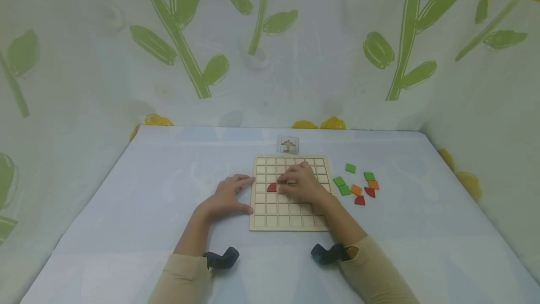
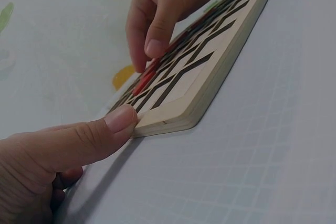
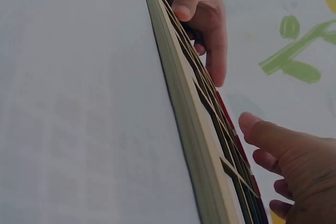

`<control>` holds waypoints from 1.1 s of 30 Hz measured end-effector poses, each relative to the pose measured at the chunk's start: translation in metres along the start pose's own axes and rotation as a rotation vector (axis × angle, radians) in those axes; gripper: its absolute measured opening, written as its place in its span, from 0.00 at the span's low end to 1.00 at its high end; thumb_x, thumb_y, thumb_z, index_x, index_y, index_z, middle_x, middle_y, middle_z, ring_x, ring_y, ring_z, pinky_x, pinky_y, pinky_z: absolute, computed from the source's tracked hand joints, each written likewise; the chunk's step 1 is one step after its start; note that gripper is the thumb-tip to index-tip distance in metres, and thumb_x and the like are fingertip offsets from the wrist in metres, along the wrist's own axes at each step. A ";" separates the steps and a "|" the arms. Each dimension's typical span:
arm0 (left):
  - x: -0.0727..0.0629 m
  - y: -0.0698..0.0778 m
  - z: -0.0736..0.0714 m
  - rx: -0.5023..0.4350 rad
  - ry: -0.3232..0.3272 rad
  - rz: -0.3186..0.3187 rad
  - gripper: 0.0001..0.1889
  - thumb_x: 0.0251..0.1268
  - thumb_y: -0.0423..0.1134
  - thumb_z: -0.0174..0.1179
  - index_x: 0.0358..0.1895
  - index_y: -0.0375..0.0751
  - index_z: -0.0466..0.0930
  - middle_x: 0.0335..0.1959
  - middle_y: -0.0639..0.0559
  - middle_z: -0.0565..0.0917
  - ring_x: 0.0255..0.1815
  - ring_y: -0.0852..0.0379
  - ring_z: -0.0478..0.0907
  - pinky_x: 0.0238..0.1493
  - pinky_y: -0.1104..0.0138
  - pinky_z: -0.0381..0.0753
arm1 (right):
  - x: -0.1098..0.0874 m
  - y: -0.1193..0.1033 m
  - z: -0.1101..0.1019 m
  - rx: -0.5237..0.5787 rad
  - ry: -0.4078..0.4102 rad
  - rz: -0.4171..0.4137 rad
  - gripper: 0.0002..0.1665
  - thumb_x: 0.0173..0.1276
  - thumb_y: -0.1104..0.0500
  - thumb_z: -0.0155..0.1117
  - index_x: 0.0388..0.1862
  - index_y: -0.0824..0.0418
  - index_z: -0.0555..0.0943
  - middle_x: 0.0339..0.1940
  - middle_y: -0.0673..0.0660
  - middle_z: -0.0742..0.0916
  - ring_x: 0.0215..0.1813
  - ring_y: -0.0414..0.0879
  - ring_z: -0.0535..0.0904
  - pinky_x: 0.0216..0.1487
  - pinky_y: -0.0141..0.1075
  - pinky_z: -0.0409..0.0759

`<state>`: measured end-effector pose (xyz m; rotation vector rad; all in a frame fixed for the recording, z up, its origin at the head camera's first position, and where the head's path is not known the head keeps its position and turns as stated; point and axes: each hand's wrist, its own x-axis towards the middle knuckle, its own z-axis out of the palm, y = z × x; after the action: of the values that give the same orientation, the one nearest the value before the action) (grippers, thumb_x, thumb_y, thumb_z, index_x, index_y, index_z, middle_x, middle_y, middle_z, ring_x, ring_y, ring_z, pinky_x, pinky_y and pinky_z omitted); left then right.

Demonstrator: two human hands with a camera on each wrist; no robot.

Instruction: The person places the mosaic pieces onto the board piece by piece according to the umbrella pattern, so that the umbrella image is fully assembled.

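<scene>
A wooden grid board (image 1: 260, 222) lies flat on the table. A red quarter-round tile (image 1: 272, 187) sits in one of its cells, left of the middle. At the board's left edge, my left hand (image 1: 225, 196) rests with thumb and fingers spread, the thumb touching the rim in the left wrist view. My right hand (image 1: 301, 184) is over the board just right of the red tile, covering several cells. Its thumb (image 3: 257, 129) stands a little off the board with nothing visible in its grasp. More red shows along the board's surface in the right wrist view.
Right of the board lie several green square tiles (image 1: 350, 168), two orange tiles (image 1: 356, 190) and two red quarter-round tiles (image 1: 360, 200). Beyond its far edge is a small pattern card (image 1: 288, 144). A wall with printed leaves rises behind the white table (image 1: 139, 201).
</scene>
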<state>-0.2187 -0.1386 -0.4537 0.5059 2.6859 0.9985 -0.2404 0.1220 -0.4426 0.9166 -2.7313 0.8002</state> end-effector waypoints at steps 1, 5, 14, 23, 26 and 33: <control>0.000 0.000 0.000 0.002 -0.001 0.002 0.46 0.39 0.52 0.75 0.68 0.52 0.67 0.67 0.49 0.67 0.68 0.45 0.59 0.65 0.46 0.58 | -0.001 0.001 -0.001 0.000 0.005 -0.004 0.13 0.54 0.52 0.73 0.38 0.54 0.88 0.39 0.52 0.85 0.44 0.48 0.69 0.46 0.43 0.64; 0.001 0.000 -0.001 0.008 0.005 0.021 0.46 0.39 0.52 0.75 0.68 0.50 0.67 0.67 0.48 0.67 0.68 0.45 0.59 0.65 0.46 0.57 | -0.006 0.006 -0.005 0.012 0.022 0.031 0.13 0.53 0.52 0.74 0.38 0.54 0.88 0.36 0.50 0.84 0.41 0.47 0.67 0.42 0.40 0.64; -0.001 0.001 0.000 0.003 0.006 0.023 0.46 0.39 0.51 0.75 0.68 0.50 0.67 0.67 0.48 0.67 0.67 0.45 0.59 0.65 0.46 0.58 | -0.017 0.014 -0.013 0.042 0.019 0.131 0.15 0.55 0.51 0.73 0.41 0.56 0.87 0.41 0.53 0.85 0.46 0.49 0.68 0.45 0.42 0.67; 0.000 0.000 0.000 0.001 0.006 0.022 0.46 0.39 0.51 0.75 0.68 0.50 0.67 0.66 0.48 0.68 0.68 0.45 0.59 0.64 0.46 0.58 | -0.030 0.025 -0.018 0.067 0.081 0.101 0.14 0.53 0.54 0.74 0.38 0.57 0.87 0.38 0.52 0.84 0.45 0.48 0.69 0.45 0.43 0.67; 0.000 0.000 0.000 0.003 0.007 0.017 0.46 0.39 0.52 0.75 0.68 0.50 0.67 0.66 0.48 0.68 0.67 0.45 0.59 0.64 0.45 0.58 | -0.034 0.031 -0.020 0.050 0.117 0.027 0.13 0.53 0.56 0.74 0.37 0.59 0.88 0.35 0.53 0.85 0.43 0.49 0.72 0.45 0.43 0.65; 0.000 -0.001 0.001 0.010 0.002 0.013 0.46 0.40 0.52 0.74 0.68 0.50 0.66 0.67 0.48 0.67 0.67 0.45 0.59 0.64 0.45 0.59 | -0.048 0.038 -0.029 -0.004 0.150 0.022 0.15 0.50 0.56 0.76 0.36 0.60 0.88 0.34 0.54 0.85 0.40 0.48 0.73 0.41 0.40 0.64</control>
<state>-0.2189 -0.1383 -0.4549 0.5254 2.6935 0.9901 -0.2257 0.1876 -0.4490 0.7929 -2.6168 0.8320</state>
